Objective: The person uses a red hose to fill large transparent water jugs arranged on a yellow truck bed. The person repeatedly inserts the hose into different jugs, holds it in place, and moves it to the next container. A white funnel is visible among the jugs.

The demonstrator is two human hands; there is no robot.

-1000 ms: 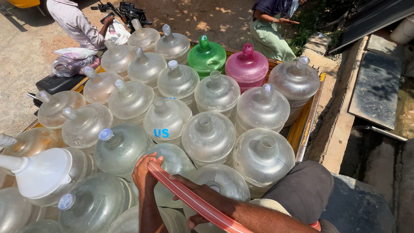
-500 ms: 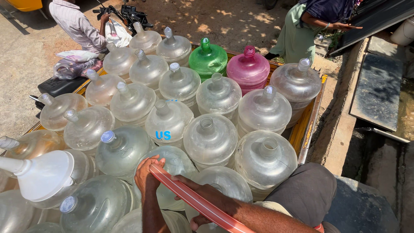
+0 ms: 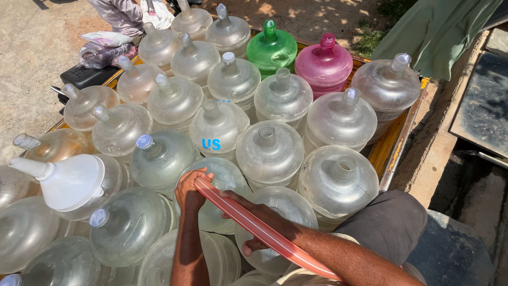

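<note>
Left hand (image 3: pixel 189 191) is clamped around the end of the red flat hose (image 3: pixel 264 233), pressing it down onto a clear water jug (image 3: pixel 219 198) just below the jug with blue letters (image 3: pixel 218 130), while the right hand (image 3: pixel 259 225) lies under the hose with fingers spread, its hold hidden, so I cannot tell whether it grips. That hose runs back from the lettered jug toward the person's lap; it looks soft, light and floppy, likely slick, best taken near its end, with the white funnel (image 3: pixel 69 180) sitting to the left.
</note>
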